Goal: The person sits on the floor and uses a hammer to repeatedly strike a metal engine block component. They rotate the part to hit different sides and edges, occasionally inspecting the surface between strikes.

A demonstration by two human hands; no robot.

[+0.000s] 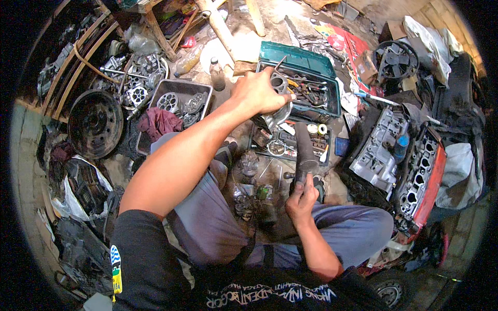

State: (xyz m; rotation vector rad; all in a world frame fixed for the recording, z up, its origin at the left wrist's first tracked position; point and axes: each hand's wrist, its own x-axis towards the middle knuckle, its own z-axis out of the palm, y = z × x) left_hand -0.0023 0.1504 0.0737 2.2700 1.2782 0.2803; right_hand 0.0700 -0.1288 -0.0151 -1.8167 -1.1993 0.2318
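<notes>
My left hand (pixel 259 90) reaches forward, fingers and thumb wrapped round a grey cast-metal housing (pixel 280 82) with a round bore. It is held up over the near left part of an open green toolbox (pixel 298 50) filled with wrenches and other hand tools. Lower and to the right, my right hand (pixel 302 199) is closed on a dark, thick-shafted tool (pixel 303 145). Its broad shaft points away from me; its exact kind is unclear. Beyond that tool lies a dark tray (pixel 324 155) with sockets and tape rolls.
Left of my legs stands a grey bin (pixel 207 87) of metal parts with a maroon cloth (pixel 160 123). Further left leans a dark wheel rim (pixel 96 124). Cylinder heads (pixel 381 150) lie at right. Small greasy parts (pixel 249 163) sit between my knees; a bottle (pixel 216 75) stands ahead.
</notes>
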